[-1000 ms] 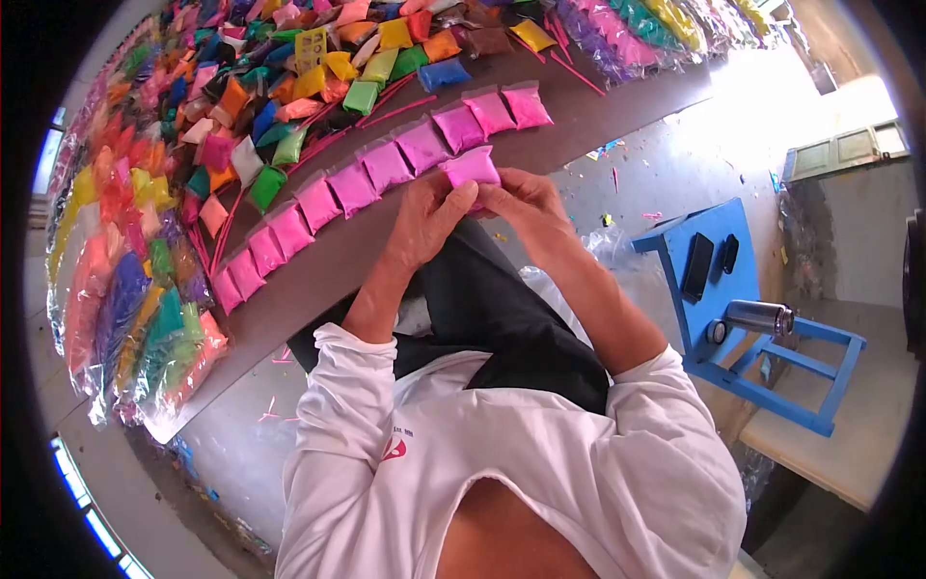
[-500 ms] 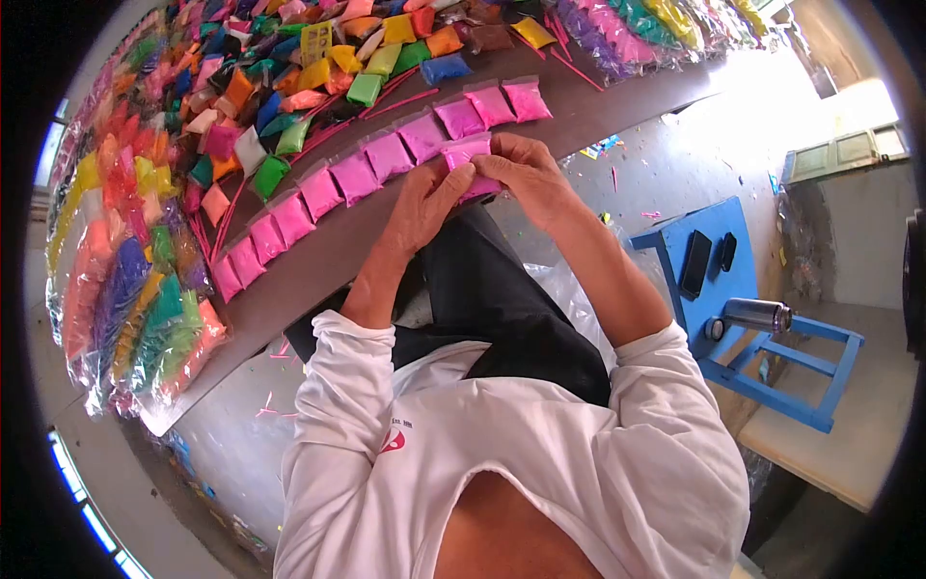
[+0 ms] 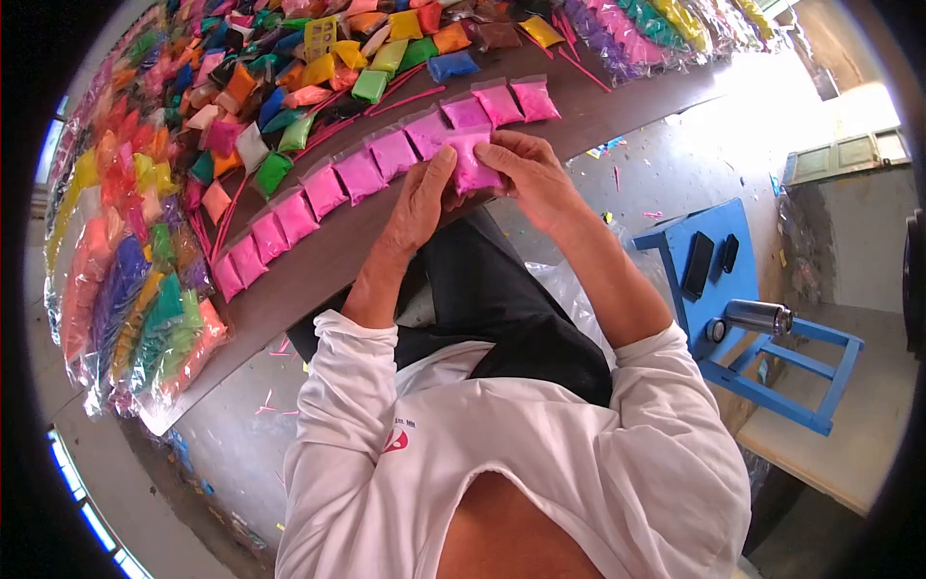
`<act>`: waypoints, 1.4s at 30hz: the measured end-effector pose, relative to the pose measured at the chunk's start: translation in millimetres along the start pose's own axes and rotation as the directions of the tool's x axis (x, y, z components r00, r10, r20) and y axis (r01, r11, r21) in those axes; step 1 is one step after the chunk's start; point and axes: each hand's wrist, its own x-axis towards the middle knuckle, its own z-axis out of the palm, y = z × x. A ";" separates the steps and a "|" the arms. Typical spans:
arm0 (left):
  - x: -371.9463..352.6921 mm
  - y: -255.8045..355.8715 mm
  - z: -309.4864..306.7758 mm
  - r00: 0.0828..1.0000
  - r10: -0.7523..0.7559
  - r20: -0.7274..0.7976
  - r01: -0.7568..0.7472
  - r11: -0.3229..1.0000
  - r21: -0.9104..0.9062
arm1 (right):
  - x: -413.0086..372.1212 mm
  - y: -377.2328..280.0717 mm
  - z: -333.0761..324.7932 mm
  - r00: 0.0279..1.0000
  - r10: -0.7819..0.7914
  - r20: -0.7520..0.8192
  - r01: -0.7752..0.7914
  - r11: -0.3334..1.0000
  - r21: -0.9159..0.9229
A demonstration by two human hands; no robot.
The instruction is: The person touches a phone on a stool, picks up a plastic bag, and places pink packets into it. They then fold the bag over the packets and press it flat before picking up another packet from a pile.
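Between my two hands is a small pink packet (image 3: 473,166) in a clear plastic sachet, above the table's near edge. My left hand (image 3: 424,198) pinches its left side, thumb on top. My right hand (image 3: 532,176) grips its right side, with the thumb pressed on the upper part. Just beyond it, a curved row of similar pink packets (image 3: 359,176) lies along the brown table (image 3: 289,256). The undersides of my fingers are hidden.
Many colored packets (image 3: 260,125) are heaped at the back left. Clear bags of packets (image 3: 145,309) lie at the left edge, others (image 3: 646,34) at the far right. Thin pink sticks (image 3: 584,69) lie nearby. A blue stool (image 3: 714,207) at right holds a metal flask (image 3: 759,316).
My thumbs have shifted off the middle of the pink packet, so more of its face shows. Both hands still hold it in nearly the same place.
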 end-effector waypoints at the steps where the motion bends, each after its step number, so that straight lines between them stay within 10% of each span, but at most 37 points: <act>1: 1.1 -3.5 -1.6 1.000 0.008 0.027 -0.009 1.000 0.012 | -1.5 -5.5 -1.7 0.999 0.000 0.043 0.004 0.996 -0.093; 6: -1.0 -1.9 -2.5 0.997 0.000 0.077 -0.001 1.000 0.009 | -1.1 -18.6 -4.6 0.996 0.004 0.093 0.026 0.949 -0.315; 12: -2.6 -6.5 1.5 1.000 0.011 -0.001 -0.011 0.998 -0.054 | -20.5 6.6 -0.7 0.985 0.042 -0.170 -0.015 0.988 0.154; 42: -0.4 -10.7 8.2 0.969 0.227 0.093 -0.243 0.942 0.231 | -38.6 17.5 11.7 0.983 0.138 -0.119 -0.115 0.978 0.176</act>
